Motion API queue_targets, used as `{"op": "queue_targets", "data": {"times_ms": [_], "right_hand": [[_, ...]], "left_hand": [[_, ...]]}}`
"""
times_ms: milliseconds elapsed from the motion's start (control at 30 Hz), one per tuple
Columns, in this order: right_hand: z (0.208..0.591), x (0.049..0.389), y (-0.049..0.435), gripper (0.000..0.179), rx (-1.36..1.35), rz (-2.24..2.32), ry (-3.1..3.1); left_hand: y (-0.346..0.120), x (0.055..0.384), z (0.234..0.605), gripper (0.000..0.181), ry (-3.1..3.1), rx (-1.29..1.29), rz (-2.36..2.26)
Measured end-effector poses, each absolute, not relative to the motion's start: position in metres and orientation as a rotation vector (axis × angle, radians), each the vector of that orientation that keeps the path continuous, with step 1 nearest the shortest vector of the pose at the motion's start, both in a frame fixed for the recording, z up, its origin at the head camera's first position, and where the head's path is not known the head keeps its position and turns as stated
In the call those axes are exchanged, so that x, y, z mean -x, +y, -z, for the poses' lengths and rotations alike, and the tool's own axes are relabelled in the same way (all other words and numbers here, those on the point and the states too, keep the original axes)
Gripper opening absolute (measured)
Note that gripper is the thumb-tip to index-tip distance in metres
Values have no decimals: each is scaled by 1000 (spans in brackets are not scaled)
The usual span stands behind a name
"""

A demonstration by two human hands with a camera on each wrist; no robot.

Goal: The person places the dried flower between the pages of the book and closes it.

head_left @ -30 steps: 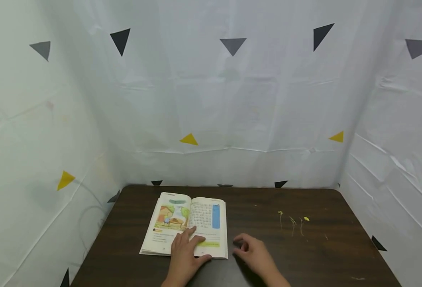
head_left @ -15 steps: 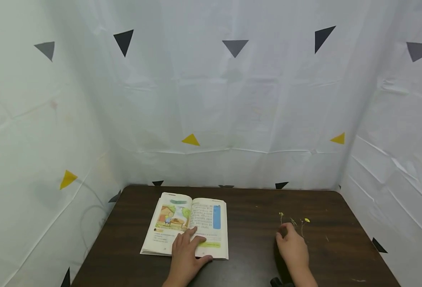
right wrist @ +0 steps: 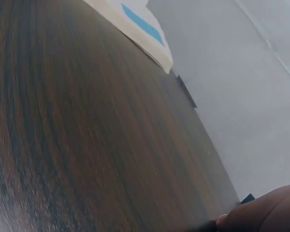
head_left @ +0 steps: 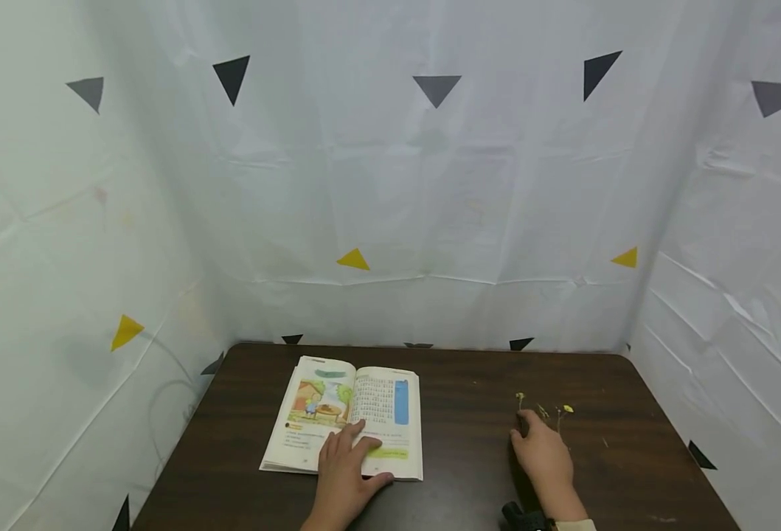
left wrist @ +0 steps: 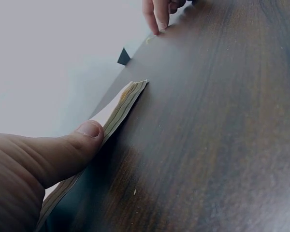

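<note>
An open picture book (head_left: 389,398) lies on the dark wooden table. My left hand (head_left: 344,468) rests across its lower pages with fingers spread; in the left wrist view the thumb (left wrist: 89,133) lies along the page edge. Over at the right, my right hand (head_left: 544,453) reaches down to the table among small yellow flowers. Its index fingertip is right at the stem of the leftmost flower (head_left: 520,397), the thumb just below it. I cannot tell whether they pinch the stem. Another yellow flower (head_left: 567,408) and a thin sprig (head_left: 542,411) lie just beyond the hand, their lower stems hidden by it.
White sheeting (head_left: 423,206) with black, grey and yellow triangles stands behind and on both sides of the table (head_left: 456,383). A black wrist device (head_left: 524,516) shows on my right wrist at the bottom edge. Small plant bits lie on the right side.
My right hand has moved right, from beside the book to the flowers, and has shifted only slightly in the last half second. The left hand stays on the book.
</note>
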State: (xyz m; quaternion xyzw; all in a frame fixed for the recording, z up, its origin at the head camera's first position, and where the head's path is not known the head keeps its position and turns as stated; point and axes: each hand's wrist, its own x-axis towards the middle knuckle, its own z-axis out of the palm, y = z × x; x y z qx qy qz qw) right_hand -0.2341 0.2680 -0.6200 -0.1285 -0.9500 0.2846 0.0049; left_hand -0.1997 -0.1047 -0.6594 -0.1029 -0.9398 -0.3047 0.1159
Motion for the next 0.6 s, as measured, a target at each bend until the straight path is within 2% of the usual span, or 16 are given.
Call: {"op": "queue_targets", "data": {"times_ms": [333, 600], "right_hand": [[622, 234, 265, 44, 437, -911, -2935], [619, 241, 262, 18, 456, -755, -2914]], "left_hand": [[-105, 199, 660, 54, -2774, 305, 895], [-105, 200, 660, 54, -2759, 314, 883]]}}
